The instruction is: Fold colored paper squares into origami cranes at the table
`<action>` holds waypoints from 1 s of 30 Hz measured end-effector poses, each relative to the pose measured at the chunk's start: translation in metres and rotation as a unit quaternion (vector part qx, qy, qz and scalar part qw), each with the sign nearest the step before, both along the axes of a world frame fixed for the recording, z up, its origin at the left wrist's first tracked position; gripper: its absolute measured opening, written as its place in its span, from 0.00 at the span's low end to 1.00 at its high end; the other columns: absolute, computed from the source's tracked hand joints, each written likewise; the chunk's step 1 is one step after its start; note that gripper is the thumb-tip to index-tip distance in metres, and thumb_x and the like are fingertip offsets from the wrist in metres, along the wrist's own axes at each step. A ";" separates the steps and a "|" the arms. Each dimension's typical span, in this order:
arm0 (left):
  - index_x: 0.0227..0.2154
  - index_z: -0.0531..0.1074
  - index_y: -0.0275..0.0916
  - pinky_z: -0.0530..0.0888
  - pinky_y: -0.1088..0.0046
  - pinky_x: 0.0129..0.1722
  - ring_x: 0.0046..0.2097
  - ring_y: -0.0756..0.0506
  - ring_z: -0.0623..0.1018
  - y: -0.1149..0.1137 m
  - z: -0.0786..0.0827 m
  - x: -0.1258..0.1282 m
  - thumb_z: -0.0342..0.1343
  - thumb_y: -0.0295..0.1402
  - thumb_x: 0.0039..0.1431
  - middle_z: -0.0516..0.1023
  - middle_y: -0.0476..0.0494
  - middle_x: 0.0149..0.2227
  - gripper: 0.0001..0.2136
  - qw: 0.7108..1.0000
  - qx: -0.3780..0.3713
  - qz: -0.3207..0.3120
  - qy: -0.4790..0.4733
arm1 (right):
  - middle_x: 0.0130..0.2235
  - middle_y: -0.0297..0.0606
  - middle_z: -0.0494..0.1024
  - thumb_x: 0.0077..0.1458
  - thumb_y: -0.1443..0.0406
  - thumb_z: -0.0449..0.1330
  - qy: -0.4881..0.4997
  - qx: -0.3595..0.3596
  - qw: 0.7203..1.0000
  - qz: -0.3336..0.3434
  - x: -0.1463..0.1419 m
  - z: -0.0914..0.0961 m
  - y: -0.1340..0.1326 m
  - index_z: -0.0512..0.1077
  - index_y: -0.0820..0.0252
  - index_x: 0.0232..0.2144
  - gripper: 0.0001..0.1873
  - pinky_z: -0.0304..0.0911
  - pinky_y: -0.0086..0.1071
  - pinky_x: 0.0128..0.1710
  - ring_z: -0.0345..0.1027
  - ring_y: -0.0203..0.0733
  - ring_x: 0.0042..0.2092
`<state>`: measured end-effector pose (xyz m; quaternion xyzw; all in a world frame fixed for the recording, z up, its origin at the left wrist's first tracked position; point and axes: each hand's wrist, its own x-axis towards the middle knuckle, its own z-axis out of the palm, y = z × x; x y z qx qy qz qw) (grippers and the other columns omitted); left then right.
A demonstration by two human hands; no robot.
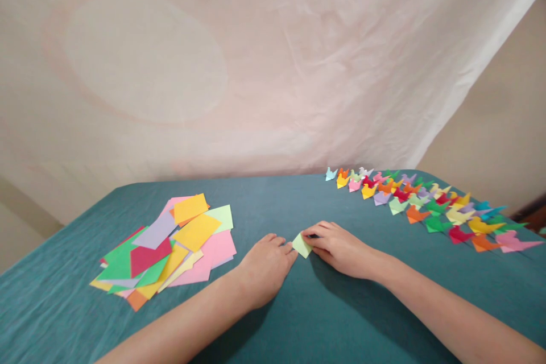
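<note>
A small folded piece of pale green paper [302,245] lies on the teal tablecloth [298,318] between my hands. My right hand [339,248] pinches its right edge with closed fingers. My left hand [265,267] rests palm down just left of it, fingers curled, with a fingertip touching the paper's left corner.
A loose pile of coloured paper squares [166,247] lies at the left. Several rows of folded paper cranes [430,205] in many colours stand at the back right. A pale cloth backdrop [213,68] hangs behind the table.
</note>
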<state>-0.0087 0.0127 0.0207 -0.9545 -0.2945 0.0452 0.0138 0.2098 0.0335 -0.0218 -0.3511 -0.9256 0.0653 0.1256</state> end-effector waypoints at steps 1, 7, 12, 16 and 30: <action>0.44 0.68 0.36 0.66 0.63 0.49 0.47 0.42 0.73 0.000 0.001 0.001 0.48 0.23 0.55 0.76 0.39 0.43 0.14 1.000 0.001 -0.003 0.000 | 0.50 0.39 0.72 0.59 0.70 0.51 0.000 -0.004 1.000 0.000 0.000 0.001 0.000 0.71 0.58 0.45 0.14 0.59 0.38 0.48 0.62 0.43 0.48; 0.46 0.67 0.33 0.68 0.65 0.45 0.41 0.43 0.75 0.002 -0.006 0.005 0.48 0.24 0.56 0.77 0.38 0.37 0.14 0.999 0.040 -0.011 -0.011 | 0.51 0.40 0.72 0.58 0.71 0.51 -0.014 -0.024 0.999 0.025 0.006 0.009 0.001 0.71 0.58 0.46 0.16 0.58 0.39 0.50 0.63 0.44 0.49; 0.45 0.69 0.32 0.68 0.63 0.44 0.42 0.40 0.74 -0.004 -0.023 0.010 0.47 0.26 0.59 0.76 0.35 0.36 0.12 0.995 0.100 -0.011 -0.012 | 0.51 0.41 0.72 0.56 0.73 0.50 -0.025 -0.024 0.999 0.037 0.009 0.017 -0.003 0.73 0.59 0.45 0.18 0.59 0.38 0.50 0.64 0.44 0.50; 0.43 0.70 0.31 0.67 0.61 0.45 0.43 0.39 0.74 -0.009 -0.033 0.015 0.49 0.27 0.58 0.76 0.33 0.37 0.11 0.992 0.124 0.022 -0.028 | 0.49 0.41 0.73 0.55 0.72 0.52 -0.001 -0.023 0.999 0.040 0.009 0.015 -0.001 0.74 0.59 0.42 0.15 0.59 0.38 0.50 0.65 0.44 0.49; 0.42 0.69 0.35 0.68 0.64 0.48 0.46 0.43 0.73 0.005 -0.041 0.014 0.51 0.40 0.61 0.76 0.40 0.40 0.14 0.986 0.062 0.034 -0.152 | 0.45 0.40 0.76 0.52 0.74 0.56 0.119 -0.031 0.992 0.014 0.003 -0.002 0.004 0.71 0.58 0.45 0.18 0.61 0.36 0.49 0.67 0.41 0.47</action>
